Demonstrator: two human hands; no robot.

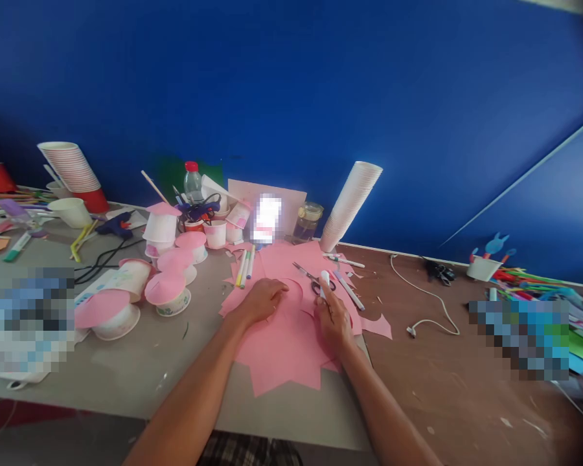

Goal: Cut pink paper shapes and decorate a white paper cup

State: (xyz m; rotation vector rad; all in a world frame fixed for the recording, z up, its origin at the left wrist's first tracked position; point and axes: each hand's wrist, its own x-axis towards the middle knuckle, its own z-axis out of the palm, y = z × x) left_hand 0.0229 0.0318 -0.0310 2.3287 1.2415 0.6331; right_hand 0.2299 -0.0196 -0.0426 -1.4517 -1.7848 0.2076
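Observation:
My left hand (265, 299) lies on a sheet of pink paper (286, 343) on the table, fingers curled down and pressing the paper. My right hand (333, 317) is closed round a small white glue stick (324, 283), held upright over the pink paper. A pair of scissors (311, 277) lies just beyond the right hand, on more pink paper scraps. Several marker pens (245, 266) lie beyond the left hand.
Paper cups with pink paper lids (168, 292) stand at left. A leaning stack of white cups (352, 204), a glass jar (307, 222), a water bottle (192, 181) and a glue gun (114, 224) are at the back. A white cable (430, 310) lies at right.

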